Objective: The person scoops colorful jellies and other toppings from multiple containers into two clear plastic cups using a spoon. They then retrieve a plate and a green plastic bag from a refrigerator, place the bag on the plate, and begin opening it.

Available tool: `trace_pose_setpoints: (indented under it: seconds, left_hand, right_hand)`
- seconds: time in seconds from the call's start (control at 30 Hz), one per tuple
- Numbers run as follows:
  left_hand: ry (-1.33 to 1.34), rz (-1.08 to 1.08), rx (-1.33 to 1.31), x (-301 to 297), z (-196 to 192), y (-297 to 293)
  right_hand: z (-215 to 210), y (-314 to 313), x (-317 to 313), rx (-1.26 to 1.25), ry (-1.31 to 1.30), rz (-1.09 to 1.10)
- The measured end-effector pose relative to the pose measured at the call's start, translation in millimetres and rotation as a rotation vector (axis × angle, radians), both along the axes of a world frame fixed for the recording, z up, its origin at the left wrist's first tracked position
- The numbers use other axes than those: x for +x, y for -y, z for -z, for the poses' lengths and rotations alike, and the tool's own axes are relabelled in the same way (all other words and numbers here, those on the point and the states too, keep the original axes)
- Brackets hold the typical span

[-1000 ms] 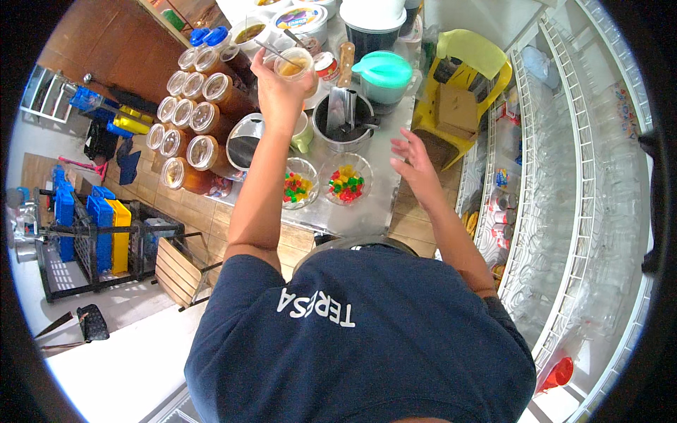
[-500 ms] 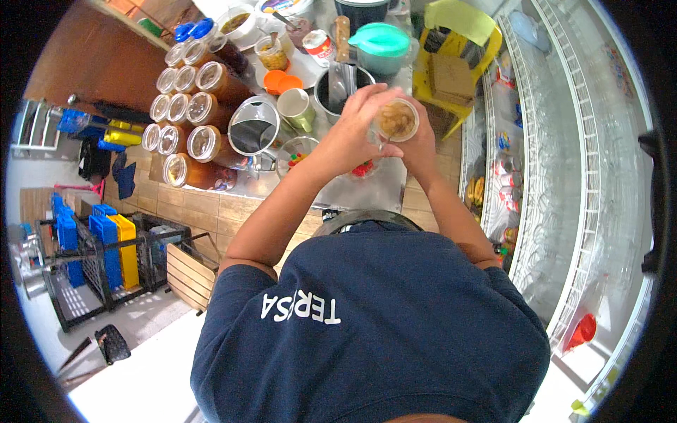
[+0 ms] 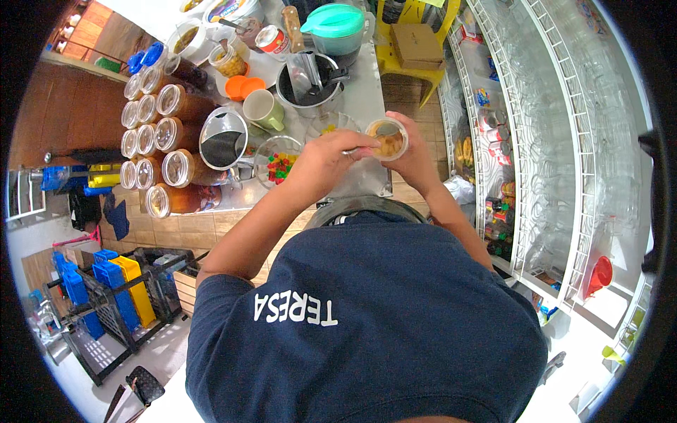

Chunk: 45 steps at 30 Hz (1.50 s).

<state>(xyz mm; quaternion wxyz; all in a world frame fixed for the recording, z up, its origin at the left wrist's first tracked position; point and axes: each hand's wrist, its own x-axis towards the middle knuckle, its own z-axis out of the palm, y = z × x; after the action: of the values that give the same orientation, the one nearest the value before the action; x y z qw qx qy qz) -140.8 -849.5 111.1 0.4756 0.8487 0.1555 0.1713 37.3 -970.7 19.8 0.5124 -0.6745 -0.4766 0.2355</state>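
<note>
- Surface: its right edge runs beneath or close by the cup; working further in would catch drips better.
- Left hand: closed, fingers pinching a spoon's handle; small, slow scoops should spill least.
- Right hand: curled round the cup's side, gripping it; keep it snug without squeezing.
- Clear cup: raised in the right hand, pale brown pieces inside; best kept level.
- Spoon: dipping into the cup.

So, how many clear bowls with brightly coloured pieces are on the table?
2. One bowl sits left of the left hand; the other bowl sits just beyond that hand, partly hidden by it. More could be hidden.
</note>
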Motion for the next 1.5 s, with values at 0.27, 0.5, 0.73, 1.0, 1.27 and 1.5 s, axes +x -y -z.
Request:
trace_pose_setpoints:
  seconds: [0.27,0.5,0.73,1.0,1.27,1.5]
  left_hand:
    - [0.132,0.171,0.490,-4.5,1.2,-4.4]
    - [-0.037,0.073,0.173,-7.5,10.4,4.3]
    - [0.022,-0.177,-0.294,-12.2,11.6,17.6]
    - [0.215,-0.475,-0.676,-12.8,22.4,7.4]
    - [0.242,-0.456,-0.722,-23.4,27.9,12.0]
    - [0.383,-0.493,-1.022,-29.2,46.0,19.0]
  right_hand:
    - [-9.4,0.2,-1.2,0.018,0.051,0.014]
    - [-8.7,-2.7,-2.2,0.011,0.086,0.036]
    - [-5.3,-3.0,-3.1,0.043,0.005,0.063]
    - [-2.8,-1.2,-10.3,-0.069,0.002,0.034]
    - [5.7,-2.8,-14.7,-0.067,-0.058,0.035]
    - [7.8,-4.9,-13.4,0.032,0.107,0.041]
